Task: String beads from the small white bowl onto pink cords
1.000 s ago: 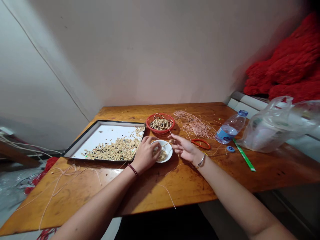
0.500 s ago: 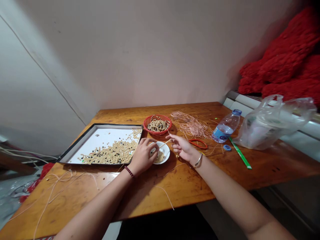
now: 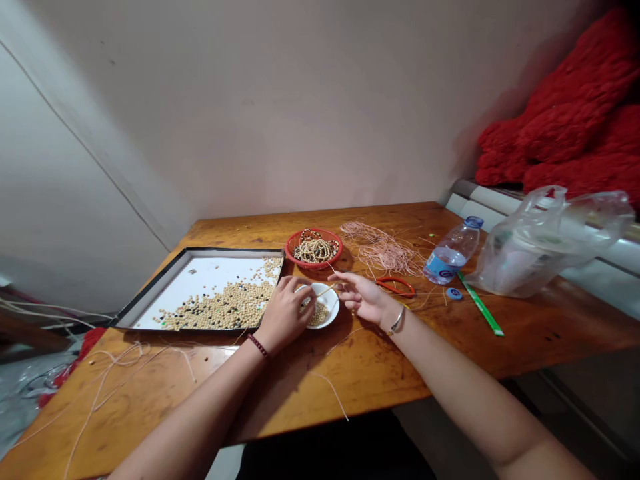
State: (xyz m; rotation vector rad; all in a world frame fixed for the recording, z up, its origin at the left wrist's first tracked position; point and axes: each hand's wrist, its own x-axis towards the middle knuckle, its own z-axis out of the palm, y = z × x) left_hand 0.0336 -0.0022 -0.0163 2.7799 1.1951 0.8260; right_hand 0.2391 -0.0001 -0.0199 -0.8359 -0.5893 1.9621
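Note:
My left hand (image 3: pixel 284 315) sits at the rim of a small white dish (image 3: pixel 334 313), its curled fingers hiding part of the dish. Pale round beads (image 3: pixel 319 315) lie in the dish. A thin beaded cord (image 3: pixel 327 291) runs from those fingers to my right hand (image 3: pixel 363 298), whose fingertips pinch its far end. Whatever my left fingers hold stays hidden. A bracelet circles each wrist.
A black-edged white tray (image 3: pixel 173 300) of loose beads lies left on the wooden table (image 3: pixel 330 380). Behind stand a red basket (image 3: pixel 314 265) of beaded strands, pink cords (image 3: pixel 383 250), and a water bottle (image 3: pixel 450 257). A plastic bag (image 3: pixel 540 247) and red fabric (image 3: pixel 560 127) lie right.
The scene has shifted slightly left and up in view. My hands stay at the dish, and my right index finger now reaches a little further left.

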